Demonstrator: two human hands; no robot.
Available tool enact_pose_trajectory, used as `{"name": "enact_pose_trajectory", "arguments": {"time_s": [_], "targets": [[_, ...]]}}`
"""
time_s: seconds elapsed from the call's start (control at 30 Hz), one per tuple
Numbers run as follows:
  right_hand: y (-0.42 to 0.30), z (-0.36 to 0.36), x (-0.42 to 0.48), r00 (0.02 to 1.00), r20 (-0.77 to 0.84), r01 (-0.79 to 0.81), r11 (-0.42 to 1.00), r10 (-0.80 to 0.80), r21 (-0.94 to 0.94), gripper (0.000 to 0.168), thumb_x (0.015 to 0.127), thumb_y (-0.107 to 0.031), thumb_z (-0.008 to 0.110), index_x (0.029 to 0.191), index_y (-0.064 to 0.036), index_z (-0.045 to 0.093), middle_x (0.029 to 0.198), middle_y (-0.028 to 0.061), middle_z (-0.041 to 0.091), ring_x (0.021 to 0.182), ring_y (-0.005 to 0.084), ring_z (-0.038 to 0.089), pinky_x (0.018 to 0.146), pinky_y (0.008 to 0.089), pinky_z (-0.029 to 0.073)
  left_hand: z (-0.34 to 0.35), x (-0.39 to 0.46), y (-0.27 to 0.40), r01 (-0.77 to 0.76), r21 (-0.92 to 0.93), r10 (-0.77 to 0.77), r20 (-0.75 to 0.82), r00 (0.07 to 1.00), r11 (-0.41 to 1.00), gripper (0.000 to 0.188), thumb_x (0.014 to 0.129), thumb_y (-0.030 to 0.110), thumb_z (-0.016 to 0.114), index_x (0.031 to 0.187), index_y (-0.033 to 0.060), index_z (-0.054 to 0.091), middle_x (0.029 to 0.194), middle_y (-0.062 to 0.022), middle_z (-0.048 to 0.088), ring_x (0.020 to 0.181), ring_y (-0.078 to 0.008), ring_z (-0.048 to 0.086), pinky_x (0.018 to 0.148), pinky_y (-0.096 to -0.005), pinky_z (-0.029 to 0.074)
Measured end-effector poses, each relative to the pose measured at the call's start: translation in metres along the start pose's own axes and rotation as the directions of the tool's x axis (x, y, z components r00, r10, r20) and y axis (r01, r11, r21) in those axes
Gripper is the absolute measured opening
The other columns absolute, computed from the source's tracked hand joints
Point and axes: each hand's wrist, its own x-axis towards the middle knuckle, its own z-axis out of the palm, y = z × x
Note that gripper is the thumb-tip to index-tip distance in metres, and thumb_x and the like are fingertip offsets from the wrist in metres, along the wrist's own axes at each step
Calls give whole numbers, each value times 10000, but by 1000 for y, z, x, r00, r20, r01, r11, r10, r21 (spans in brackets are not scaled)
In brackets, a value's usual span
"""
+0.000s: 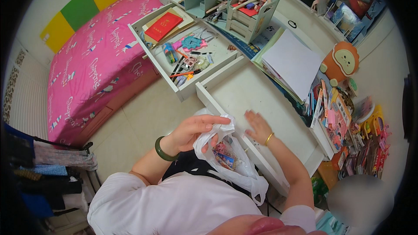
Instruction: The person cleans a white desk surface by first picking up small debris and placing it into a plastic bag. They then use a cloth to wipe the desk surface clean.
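Observation:
My left hand (196, 132), with a green bangle on its wrist, grips the rim of a white plastic bag (249, 169). Small colourful items (225, 156) show inside the bag, which hangs against the front of an open white drawer (248, 88). My right hand (259, 127), with a gold bracelet, reaches over that drawer near its front panel. Its fingers are spread and slightly blurred, and nothing shows in them. The visible floor of this drawer is bare. Another open drawer (156, 62) holds a red booklet (164, 26), pens, tape and a teal clock-shaped toy (192, 43).
A desk organizer (243, 23) full of pens, a stack of white paper (292, 62) and an orange plush toy (343, 60) stand on the desk. Books (339, 117) crowd its right end. A pink bed (98, 68) is at left, a clothes rack (58, 169) at lower left.

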Motion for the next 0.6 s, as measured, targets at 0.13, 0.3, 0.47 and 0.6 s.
{"name": "enact_pose_trajectory", "arguments": {"time_s": [0.13, 0.3, 0.47, 0.6], "targets": [[-36, -8, -27, 986, 107, 106, 970, -131, 218, 492, 893, -168, 539, 1350, -13, 443, 1433, 158, 414, 1336, 314, 381, 1119, 420, 295, -7, -3, -3, -5, 10, 5, 28, 1000, 1000, 518, 955, 219, 476, 1379, -66, 385, 835, -188, 649, 569, -181, 645, 514, -256, 539], [-45, -25, -74, 976, 208, -22, 919, -66, 395, 397, 891, -95, 482, 1272, 7, 523, 1348, 172, 493, 1265, 318, 454, 1063, 358, 377, -9, -4, -6, 32, 13, -32, 31, 999, 999, 521, 952, 220, 479, 1379, -63, 387, 814, -172, 638, 565, -168, 635, 510, -240, 540], [-39, -28, -90, 963, 270, -67, 974, 7, 216, 295, 888, -197, 498, 1098, -38, 630, 1047, 158, 624, 990, 320, 585, 868, 393, 482, -9, -3, -9, 22, 49, -23, 21, 1000, 999, 543, 938, 247, 505, 1372, -63, 399, 799, -162, 630, 565, -157, 629, 497, -229, 540], [-41, -21, -75, 961, 256, -120, 992, 106, 42, 196, 856, -242, 527, 859, -84, 643, 800, 123, 623, 819, 319, 602, 740, 421, 496, -10, -1, -9, 47, 61, -48, 7, 999, 997, 607, 915, 305, 547, 1369, -71, 399, 778, -167, 623, 523, -151, 604, 444, -225, 494]]}}
